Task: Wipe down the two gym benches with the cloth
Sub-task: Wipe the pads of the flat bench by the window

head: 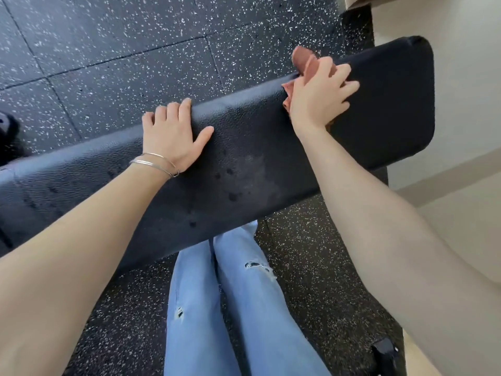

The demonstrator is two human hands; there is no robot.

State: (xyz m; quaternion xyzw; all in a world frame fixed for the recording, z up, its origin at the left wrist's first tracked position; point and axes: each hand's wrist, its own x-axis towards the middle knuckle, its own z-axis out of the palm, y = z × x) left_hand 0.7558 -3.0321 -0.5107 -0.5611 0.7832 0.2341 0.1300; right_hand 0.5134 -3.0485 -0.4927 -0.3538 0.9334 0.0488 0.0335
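Black rubber floor tiles [108,36] (white-flecked, seams showing) run up to a pale beige wall [461,104] at right.

Speckled black floor tiles [108,50] lie under ripped blue jeans [244,308], beige wall [461,77] at right.
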